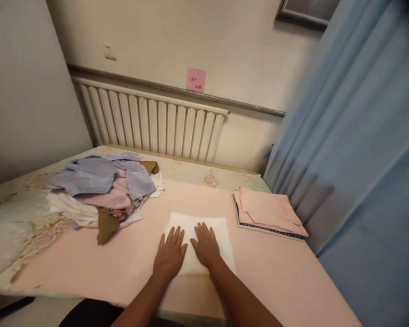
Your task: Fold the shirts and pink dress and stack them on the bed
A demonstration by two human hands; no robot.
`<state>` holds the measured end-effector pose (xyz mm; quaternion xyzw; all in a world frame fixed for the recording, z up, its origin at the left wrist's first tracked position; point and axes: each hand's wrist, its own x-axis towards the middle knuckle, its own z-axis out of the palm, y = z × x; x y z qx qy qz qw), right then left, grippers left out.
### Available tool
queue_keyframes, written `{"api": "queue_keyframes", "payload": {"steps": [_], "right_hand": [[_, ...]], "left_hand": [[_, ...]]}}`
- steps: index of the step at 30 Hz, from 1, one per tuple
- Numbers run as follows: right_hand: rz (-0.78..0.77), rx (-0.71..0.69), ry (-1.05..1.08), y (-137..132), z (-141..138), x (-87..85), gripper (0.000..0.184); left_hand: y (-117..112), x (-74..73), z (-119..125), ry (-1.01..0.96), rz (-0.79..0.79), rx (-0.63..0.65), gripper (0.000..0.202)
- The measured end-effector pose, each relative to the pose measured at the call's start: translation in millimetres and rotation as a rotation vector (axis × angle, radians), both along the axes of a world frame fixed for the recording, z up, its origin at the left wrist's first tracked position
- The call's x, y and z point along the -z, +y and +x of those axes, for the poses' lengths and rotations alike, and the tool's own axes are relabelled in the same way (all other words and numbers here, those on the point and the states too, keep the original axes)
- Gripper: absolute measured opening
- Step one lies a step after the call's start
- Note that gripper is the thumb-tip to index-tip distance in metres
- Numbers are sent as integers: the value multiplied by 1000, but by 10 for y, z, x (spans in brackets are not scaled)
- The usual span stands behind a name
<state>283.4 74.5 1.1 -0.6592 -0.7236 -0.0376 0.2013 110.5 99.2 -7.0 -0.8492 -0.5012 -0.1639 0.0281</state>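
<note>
A folded white cloth point(218, 231) lies on the pink sheet point(276, 277) in front of me. My left hand point(169, 255) rests flat on its left edge, fingers stretched out and slightly spread. My right hand point(206, 245) lies flat on the cloth beside it, fingers also extended. Neither hand holds anything; both palms press down on the cloth. The two hands almost touch at the thumbs.
A heap of unfolded clothes point(104, 190), blue striped, pink and white, sits to the left. A stack of folded pink garments point(269, 211) lies to the right. A blue curtain point(361, 159) hangs at the right, a white radiator point(150, 120) and pink note point(195, 80) are behind.
</note>
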Motion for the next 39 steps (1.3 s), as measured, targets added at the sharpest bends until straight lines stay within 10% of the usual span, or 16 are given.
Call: {"api": "queue_keyframes", "payload": {"steps": [21, 30, 39], "right_hand": [[-214, 390, -38, -234, 813, -8, 58], [42, -45, -60, -93, 298, -117, 48], [-1, -1, -48, -41, 288, 10, 45]], "left_hand": [[-13, -6, 16, 9, 7, -3, 51], [1, -172, 107, 66, -54, -68, 49], [360, -166, 499, 58, -78, 163, 48]]}}
